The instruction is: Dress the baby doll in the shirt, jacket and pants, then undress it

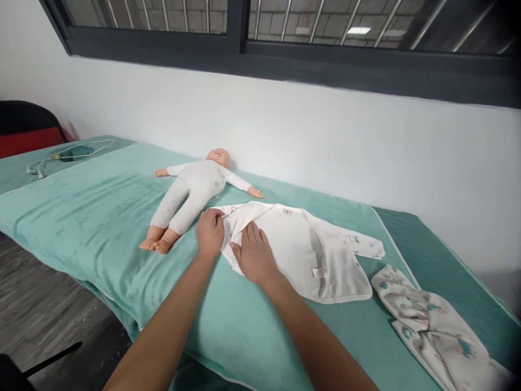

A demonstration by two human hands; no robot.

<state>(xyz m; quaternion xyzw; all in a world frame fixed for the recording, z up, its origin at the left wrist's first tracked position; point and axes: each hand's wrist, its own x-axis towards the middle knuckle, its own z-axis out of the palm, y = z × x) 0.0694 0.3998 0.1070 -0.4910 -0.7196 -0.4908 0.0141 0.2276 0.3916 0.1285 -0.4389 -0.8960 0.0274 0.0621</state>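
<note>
A small white baby top (293,244) with printed sleeves lies spread open on the green cloth. My left hand (210,231) is at the top's left side, its fingers curled together by the left sleeve; whether cloth is pinched in them is hidden. My right hand (255,252) rests palm down on the left part of the top, fingers flat and the thumb apart, gripping nothing. Just beyond my left hand, a baby doll (195,187) in white lies on its back, arms spread, head toward the wall.
Printed folded clothing (439,331) lies at the right on the green-covered bed (101,217). A white cable (81,149) is at the far left, near a red and black chair (30,133). A white wall and barred window stand behind.
</note>
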